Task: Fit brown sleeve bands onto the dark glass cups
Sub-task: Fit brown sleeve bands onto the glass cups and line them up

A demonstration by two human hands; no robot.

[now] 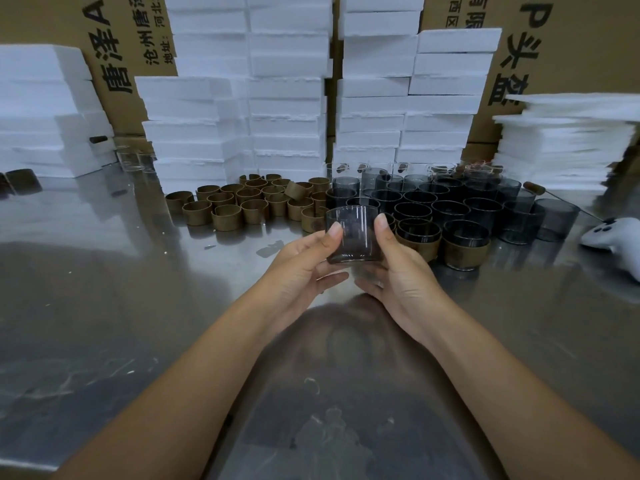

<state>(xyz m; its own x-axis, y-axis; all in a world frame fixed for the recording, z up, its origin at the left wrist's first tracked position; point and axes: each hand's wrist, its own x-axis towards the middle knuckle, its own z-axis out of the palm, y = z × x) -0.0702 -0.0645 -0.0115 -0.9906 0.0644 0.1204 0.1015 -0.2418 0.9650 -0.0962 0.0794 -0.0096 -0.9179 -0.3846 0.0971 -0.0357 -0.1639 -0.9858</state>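
A bare dark glass cup [353, 237] is held upright above the steel table between both hands. My left hand [304, 268] grips its left side with the thumb on the wall. My right hand [398, 268] grips its right side the same way. No band is on this cup. Behind and to the left stand several loose brown sleeve bands [242, 204]. To the right stands a cluster of several dark glass cups [450, 199]. Two cups with brown bands fitted [465, 249] stand at the front of that cluster.
White foam blocks [287, 98] are stacked along the back, with cardboard boxes [571, 46] behind them. Thin foam sheets [564, 147] are piled at the right. A white controller [613, 237] lies at the far right. The steel table [138, 306] is shiny.
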